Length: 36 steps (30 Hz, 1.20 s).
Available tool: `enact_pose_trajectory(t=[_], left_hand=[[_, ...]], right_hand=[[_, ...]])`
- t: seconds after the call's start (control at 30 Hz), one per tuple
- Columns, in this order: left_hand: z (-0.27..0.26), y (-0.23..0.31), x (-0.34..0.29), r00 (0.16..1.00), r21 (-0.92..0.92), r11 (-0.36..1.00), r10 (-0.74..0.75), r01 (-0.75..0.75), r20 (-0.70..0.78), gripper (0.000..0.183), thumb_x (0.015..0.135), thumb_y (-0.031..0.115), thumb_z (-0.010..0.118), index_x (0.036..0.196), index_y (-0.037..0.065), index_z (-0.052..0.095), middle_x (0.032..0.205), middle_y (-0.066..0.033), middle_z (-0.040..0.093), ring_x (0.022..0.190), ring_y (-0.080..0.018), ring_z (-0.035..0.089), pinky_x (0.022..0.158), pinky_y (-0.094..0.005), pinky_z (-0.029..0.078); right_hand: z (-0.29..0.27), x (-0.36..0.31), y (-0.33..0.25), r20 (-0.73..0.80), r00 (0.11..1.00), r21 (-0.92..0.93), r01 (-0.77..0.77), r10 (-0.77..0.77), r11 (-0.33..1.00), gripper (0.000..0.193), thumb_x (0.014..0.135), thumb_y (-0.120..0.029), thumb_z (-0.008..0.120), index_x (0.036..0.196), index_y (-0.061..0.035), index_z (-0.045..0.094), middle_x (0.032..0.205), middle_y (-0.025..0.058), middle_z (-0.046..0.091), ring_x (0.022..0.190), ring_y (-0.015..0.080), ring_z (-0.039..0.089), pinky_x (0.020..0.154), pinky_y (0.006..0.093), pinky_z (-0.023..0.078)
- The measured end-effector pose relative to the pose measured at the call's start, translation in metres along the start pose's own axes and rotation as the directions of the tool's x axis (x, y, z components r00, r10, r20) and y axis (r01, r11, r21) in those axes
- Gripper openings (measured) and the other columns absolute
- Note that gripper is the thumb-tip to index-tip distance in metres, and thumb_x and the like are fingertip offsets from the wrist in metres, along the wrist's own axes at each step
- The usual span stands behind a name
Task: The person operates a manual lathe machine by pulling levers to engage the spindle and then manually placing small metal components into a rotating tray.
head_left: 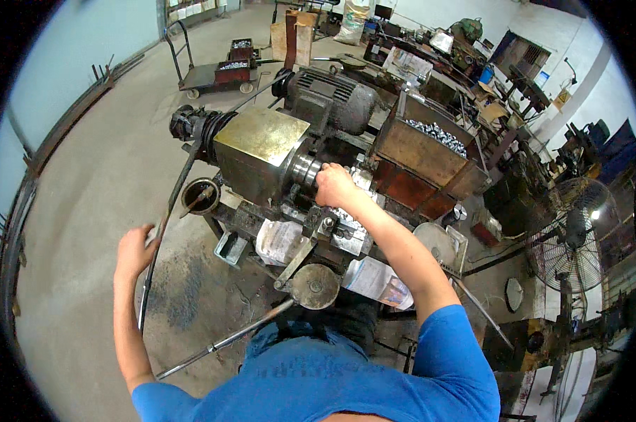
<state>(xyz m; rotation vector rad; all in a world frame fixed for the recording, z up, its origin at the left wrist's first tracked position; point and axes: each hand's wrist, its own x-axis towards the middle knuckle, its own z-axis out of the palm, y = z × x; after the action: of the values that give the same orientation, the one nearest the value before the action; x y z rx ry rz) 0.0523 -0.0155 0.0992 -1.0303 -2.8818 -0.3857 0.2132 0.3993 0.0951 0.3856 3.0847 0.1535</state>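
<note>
Concrete floor point(86, 183) stretches away left of the person's left hand point(135, 250), whose fingers are loosely half-curled just beside a long lever point(164, 218) (whether they touch it cannot be told). The right hand point(335, 186) reaches to the steel spindle chuck point(304, 171), which lies immediately left of its fingertips; those fingers are bent inward, but the back of the hand hides whether they grip anything. Left of them, past the chuck, sits the brass-topped headstock point(261, 137); to their right and beyond stands a rusty steel bin point(416, 151) of small shiny metal parts point(437, 137). The step in hand seems to be fingerwork at the chuck's mouth; the next move probably calls for right fingertips aligned with the spindle and the left hand near the lever.
</note>
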Motion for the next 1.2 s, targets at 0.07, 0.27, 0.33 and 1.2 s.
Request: enact_pose_trajectory(t=[0.07,0.27,0.33,1.2], left_hand=[[0.015,-0.034,-0.021,0.995,0.002,0.996,-0.087,0.087,0.058,0.040,0.070,0.021,0.066,0.104,0.001,0.058,0.083,-0.0206,0.062,0.080,-0.0349,0.060,0.069,-0.0409,0.047],[0.060,-0.029,-0.042,0.959,-0.258,0.924,-0.274,0.282,0.068,0.035,0.069,0.022,0.069,0.083,-0.006,0.052,0.068,-0.0229,0.055,0.066,-0.0372,0.056,0.060,-0.0410,0.043],[0.072,-0.034,-0.037,0.960,-0.254,0.931,-0.279,0.264,-0.024,0.033,0.070,0.021,0.068,0.084,-0.005,0.053,0.069,-0.0230,0.056,0.067,-0.0385,0.056,0.060,-0.0427,0.044],[0.265,-0.043,0.041,0.973,-0.410,0.890,-0.132,0.201,0.190,0.047,0.069,0.023,0.066,0.109,0.001,0.054,0.088,-0.0189,0.062,0.086,-0.0302,0.061,0.075,-0.0376,0.046]], right_hand=[[0.001,0.002,0.004,-0.063,0.997,0.113,-0.037,0.044,0.993,0.027,0.056,-0.014,0.061,0.077,0.0027,0.065,0.094,0.0218,0.057,0.094,0.0338,0.054,0.084,0.0372,0.045],[0.015,0.007,0.010,-0.102,0.990,0.377,-0.052,0.097,0.925,0.024,0.055,-0.015,0.062,0.068,0.0054,0.062,0.084,0.0266,0.058,0.083,0.0387,0.058,0.078,0.0396,0.048],[-0.006,0.012,0.001,-0.023,0.977,0.437,-0.179,0.210,0.881,0.026,0.055,-0.017,0.063,0.069,0.0058,0.062,0.083,0.0270,0.059,0.082,0.0378,0.059,0.076,0.0389,0.049],[-0.025,-0.148,0.084,-0.453,0.835,0.491,-0.061,0.314,0.869,0.018,0.056,-0.011,0.060,0.073,-0.0048,0.063,0.109,0.0213,0.056,0.098,0.0354,0.056,0.082,0.0368,0.046]])
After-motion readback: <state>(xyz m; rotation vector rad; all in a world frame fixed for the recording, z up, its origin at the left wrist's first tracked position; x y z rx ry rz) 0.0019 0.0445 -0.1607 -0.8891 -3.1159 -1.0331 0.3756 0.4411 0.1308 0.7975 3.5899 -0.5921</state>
